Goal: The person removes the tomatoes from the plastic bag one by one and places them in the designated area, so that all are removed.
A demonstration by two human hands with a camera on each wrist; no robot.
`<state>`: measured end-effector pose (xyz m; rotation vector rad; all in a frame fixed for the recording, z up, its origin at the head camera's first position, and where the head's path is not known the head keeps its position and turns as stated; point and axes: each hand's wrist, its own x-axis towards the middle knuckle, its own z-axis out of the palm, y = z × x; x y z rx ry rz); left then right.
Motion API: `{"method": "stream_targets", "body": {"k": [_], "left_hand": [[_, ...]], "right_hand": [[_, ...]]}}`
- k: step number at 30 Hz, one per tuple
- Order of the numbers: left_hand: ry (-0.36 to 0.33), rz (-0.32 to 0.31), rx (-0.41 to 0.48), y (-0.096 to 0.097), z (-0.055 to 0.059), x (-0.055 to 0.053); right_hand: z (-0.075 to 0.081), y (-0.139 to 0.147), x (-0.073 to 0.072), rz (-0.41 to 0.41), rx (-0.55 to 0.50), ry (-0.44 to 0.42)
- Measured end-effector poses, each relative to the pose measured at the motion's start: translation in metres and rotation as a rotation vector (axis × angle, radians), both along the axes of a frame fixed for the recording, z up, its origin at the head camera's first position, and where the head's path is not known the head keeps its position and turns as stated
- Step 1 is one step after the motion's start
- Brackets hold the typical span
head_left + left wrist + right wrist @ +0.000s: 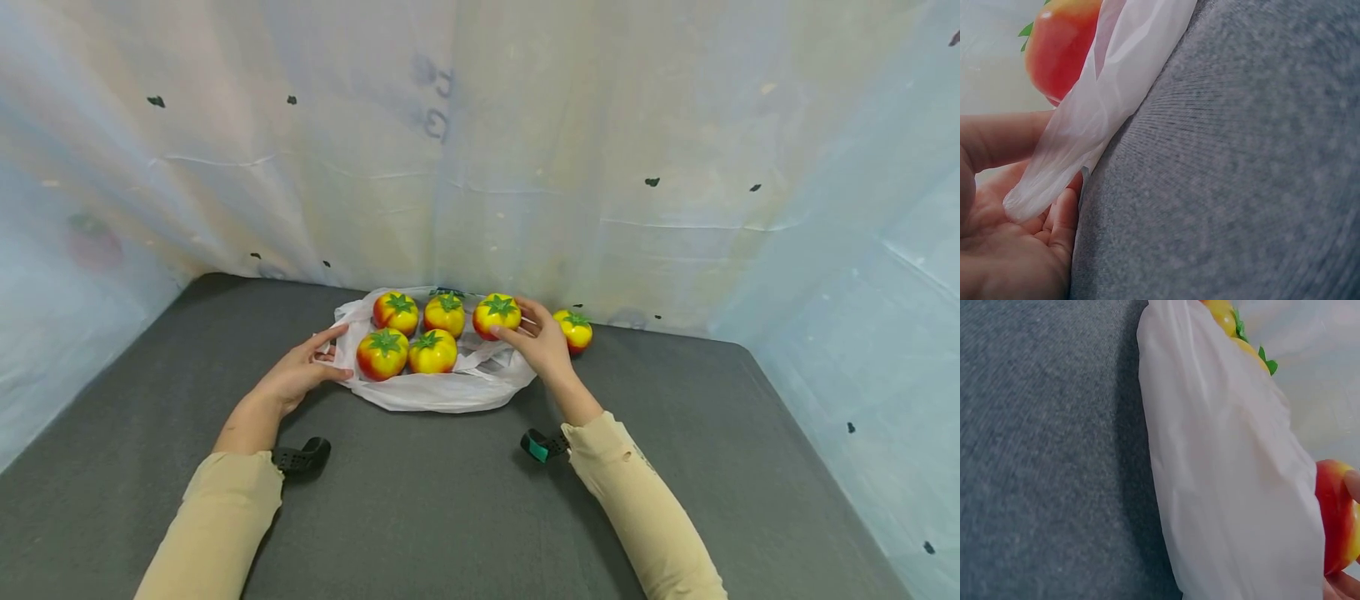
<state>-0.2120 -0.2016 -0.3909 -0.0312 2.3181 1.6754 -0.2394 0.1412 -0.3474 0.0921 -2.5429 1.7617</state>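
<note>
The right hand (pixel 542 340) holds a shiny yellow and red tomato (pixel 496 318), with the thumb on the near side and the fingers on the far side. That tomato is over the right part of a white plastic bag (pixel 442 398) — I can't tell if it touches the bag. The left hand (pixel 294 375) pinches the left edge of the bag, with the thumb on one side and the fingers on the other. Between the two grips, four more tomatoes (pixel 382 357) with green leafy tops sit in the bag, two behind and two in front. One last tomato (pixel 576 333) is outside the bag, just to the right of the right hand — on the gray table (pixel 427 508) under it all.
</note>
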Motion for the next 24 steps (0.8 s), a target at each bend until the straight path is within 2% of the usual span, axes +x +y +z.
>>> {"method": "stream_targets", "body": {"k": [16,24], "left_hand": [[-0.021,-0.015,0.013,-0.002,-0.001,-0.003],[-0.028,-0.012,0.018,-0.002,-0.002,-0.002]], "right_hand": [[-0.005,0.02,0.009,-0.006,0.007,0.043],[-0.004,0.03,0.016,-0.005,-0.029,0.06]]}}
